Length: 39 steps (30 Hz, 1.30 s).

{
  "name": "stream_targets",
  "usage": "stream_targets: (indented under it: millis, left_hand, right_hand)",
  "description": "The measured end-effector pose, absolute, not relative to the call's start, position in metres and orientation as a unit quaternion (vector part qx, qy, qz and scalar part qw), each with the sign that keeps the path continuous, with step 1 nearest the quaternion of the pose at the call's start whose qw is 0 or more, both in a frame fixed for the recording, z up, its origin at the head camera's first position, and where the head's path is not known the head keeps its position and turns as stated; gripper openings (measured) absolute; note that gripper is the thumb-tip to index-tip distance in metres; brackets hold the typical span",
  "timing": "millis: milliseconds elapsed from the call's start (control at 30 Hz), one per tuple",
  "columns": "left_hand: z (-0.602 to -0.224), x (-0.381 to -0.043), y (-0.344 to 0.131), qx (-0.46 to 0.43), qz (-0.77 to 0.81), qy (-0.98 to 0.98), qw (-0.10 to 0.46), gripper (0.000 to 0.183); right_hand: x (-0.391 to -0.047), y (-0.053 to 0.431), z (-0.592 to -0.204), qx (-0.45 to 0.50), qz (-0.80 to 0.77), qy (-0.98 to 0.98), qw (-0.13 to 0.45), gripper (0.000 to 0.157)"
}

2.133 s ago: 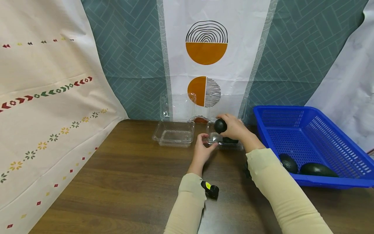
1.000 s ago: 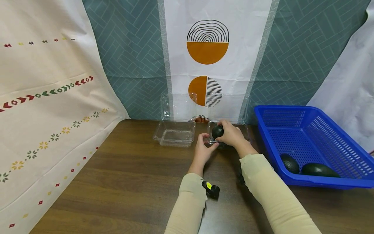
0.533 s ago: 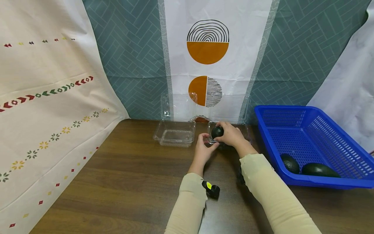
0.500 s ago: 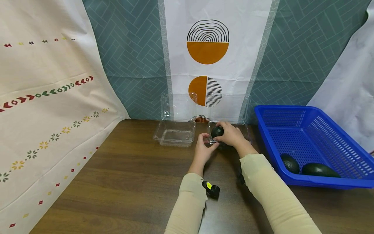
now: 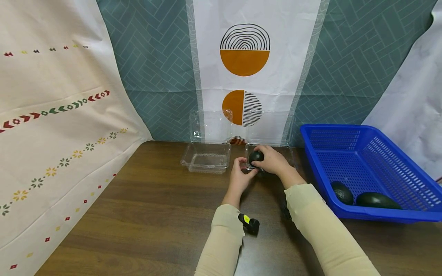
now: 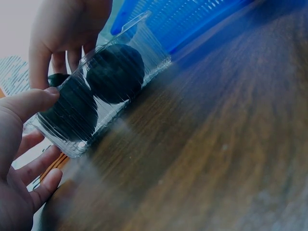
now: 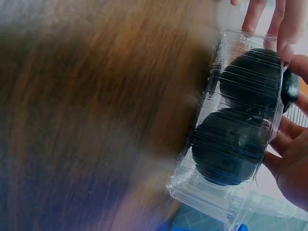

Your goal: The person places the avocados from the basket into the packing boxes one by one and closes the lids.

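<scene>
A dark green avocado [image 5: 256, 157] sits in my right hand's [image 5: 274, 161] grip, low inside the left end of a clear plastic clamshell container [image 7: 204, 199]. Through the wall, the left wrist view shows a second dark avocado [image 6: 115, 72] lying beside it. At the container's left front corner is my left hand [image 5: 238, 181], its thumb on the rim and its fingers around the side. The raised lid [image 5: 271, 128] stands behind. My right hand hides part of the container in the head view.
Another clamshell container [image 5: 207, 163] stands to the left with its lid up and nothing in it. At right is a blue plastic basket [image 5: 359, 142] holding an avocado [image 5: 342, 193] and a longer dark green one [image 5: 378, 200]. Patterned cloths hang behind the wooden table [image 5: 138, 214].
My right hand has brought the avocado down from above the container into its left end, and lately shifts it only slightly lower. The left hand stays at the corner.
</scene>
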State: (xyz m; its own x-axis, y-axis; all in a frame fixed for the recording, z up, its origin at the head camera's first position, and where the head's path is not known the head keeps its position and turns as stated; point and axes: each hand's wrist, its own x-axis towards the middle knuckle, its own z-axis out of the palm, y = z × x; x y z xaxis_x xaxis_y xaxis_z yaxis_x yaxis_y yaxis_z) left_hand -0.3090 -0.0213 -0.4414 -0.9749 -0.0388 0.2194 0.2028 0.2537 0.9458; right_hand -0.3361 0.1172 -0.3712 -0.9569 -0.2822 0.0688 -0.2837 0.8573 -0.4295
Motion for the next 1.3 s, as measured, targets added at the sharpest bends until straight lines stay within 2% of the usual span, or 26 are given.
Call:
stream_targets:
  millis: [267,767,900,1167,1300]
  left_hand:
    - [-0.443,-0.31,-0.022,-0.061,-0.615,-0.779,0.106,0.048]
    - [-0.442,-0.308,-0.022,-0.061,-0.608,-0.783,0.113,0.048]
    - [-0.443,-0.308,-0.022,-0.06,-0.607,-0.784,0.114,0.049]
    - [-0.444,-0.309,-0.02,-0.055,-0.606,-0.784,0.122,0.049]
    - [-0.444,-0.309,-0.02,-0.053,-0.604,-0.786,0.121,0.049]
  right_hand:
    - [-0.333,0.117,-0.372,0.141,0.222,-0.965,-0.007,0.041]
    - [-0.335,0.119,-0.375,0.144,0.224,-0.964,0.012,0.044]
    - [-0.336,0.126,-0.371,0.131,0.244,-0.96,0.034,0.047]
    - [-0.338,0.149,-0.366,0.007,0.36,-0.923,0.135,0.047]
    - [-0.341,0.16,-0.366,-0.07,0.426,-0.891,0.143,0.052]
